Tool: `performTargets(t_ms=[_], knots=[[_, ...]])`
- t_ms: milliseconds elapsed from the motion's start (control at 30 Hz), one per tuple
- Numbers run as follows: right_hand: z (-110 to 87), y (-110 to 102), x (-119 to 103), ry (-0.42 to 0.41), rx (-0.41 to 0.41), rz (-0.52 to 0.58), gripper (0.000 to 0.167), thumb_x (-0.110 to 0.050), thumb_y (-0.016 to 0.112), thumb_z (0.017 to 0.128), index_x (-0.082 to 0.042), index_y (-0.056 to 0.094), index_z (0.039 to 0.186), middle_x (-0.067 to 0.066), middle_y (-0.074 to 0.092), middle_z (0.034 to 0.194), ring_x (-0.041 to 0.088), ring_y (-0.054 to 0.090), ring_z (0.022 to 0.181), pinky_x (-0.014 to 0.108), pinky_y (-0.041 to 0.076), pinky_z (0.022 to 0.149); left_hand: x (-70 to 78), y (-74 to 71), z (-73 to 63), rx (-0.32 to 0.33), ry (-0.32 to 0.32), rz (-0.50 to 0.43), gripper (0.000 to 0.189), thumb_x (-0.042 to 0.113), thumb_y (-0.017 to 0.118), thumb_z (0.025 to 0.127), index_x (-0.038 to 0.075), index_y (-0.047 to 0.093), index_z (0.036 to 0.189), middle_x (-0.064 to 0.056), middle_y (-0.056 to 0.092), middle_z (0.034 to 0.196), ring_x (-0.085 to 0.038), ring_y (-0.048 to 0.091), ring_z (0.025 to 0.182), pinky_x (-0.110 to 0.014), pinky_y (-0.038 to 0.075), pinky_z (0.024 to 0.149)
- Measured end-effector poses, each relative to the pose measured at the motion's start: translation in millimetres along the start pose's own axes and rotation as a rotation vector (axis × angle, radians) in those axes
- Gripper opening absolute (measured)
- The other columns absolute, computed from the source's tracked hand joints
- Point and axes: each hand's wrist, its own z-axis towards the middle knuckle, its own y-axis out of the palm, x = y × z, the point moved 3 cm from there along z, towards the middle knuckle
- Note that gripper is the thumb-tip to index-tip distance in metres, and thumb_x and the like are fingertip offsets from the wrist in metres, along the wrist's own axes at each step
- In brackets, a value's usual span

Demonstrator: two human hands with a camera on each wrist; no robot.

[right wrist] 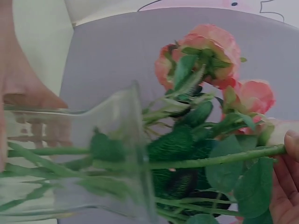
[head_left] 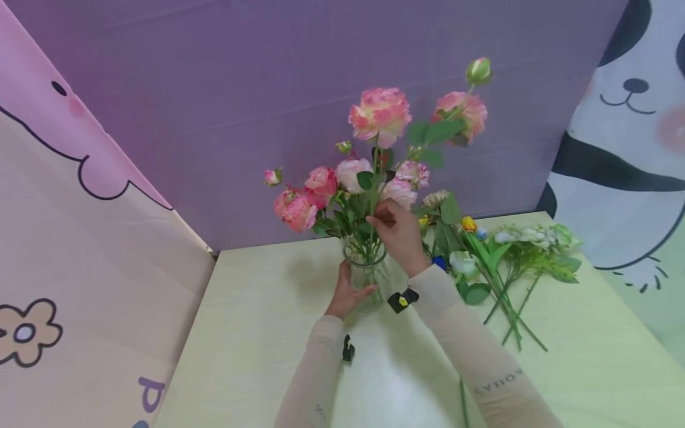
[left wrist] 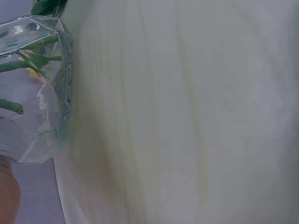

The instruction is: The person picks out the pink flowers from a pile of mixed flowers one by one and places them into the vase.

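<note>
I am putting pink flowers into a glass vase [head_left: 366,270], and right now one stem is going in. My left hand [head_left: 346,292] wraps its fingers around the side of the vase to keep it from tipping. My right hand [head_left: 398,235] pinches a green stem [right wrist: 210,161] just above the vase mouth, with the pink flowers [head_left: 380,116] standing tall over it. The vase sits on the desk [head_left: 257,333] near the back edge, about in the middle. I think the next move needs a slow push down, so the stem slides in beside the others (the mouth looks crowded). There is bare desk to the left and in front. More loose flowers [head_left: 503,255] lie toward the right edge, so I should stay off that side.
</note>
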Motion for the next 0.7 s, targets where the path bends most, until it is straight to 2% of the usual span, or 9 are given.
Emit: performTargets(t_ms=[167,367,700], knots=[[-7.4,8,8,0.030,-0.037,-0.043,0.009,-0.007,0.068,0.086,-0.001,0.061,0.086,0.014,0.065,0.082,0.025,0.064,0.076,0.037,0.057,0.067,-0.4,0.5,0.6,0.005,0.004,0.009,0.099,0.036,0.078,0.075,0.014,0.014,0.147,-0.013,0.013,0.157,-0.030,0.012,0.143,-0.051,0.013,0.115],[-17.2,16,12,0.036,-0.068,-0.053,0.009,-0.006,0.069,0.084,0.001,0.062,0.085,0.015,0.066,0.080,0.026,0.064,0.073,0.037,0.056,0.065,-0.8,0.9,1.8,0.010,0.026,0.016,0.097,0.030,0.078,0.076,0.012,0.014,0.147,-0.015,0.014,0.156,-0.031,0.013,0.143,-0.051,0.014,0.115],[-30.6,30,27,0.105,-0.159,-0.104,0.006,-0.004,0.069,0.084,-0.001,0.064,0.084,0.012,0.067,0.083,0.026,0.066,0.079,0.035,0.058,0.069,1.2,-0.1,1.8,0.020,0.024,0.053,0.096,0.025,0.077,0.078,0.012,0.014,0.148,-0.014,0.015,0.156,-0.030,0.015,0.143,-0.050,0.017,0.115]])
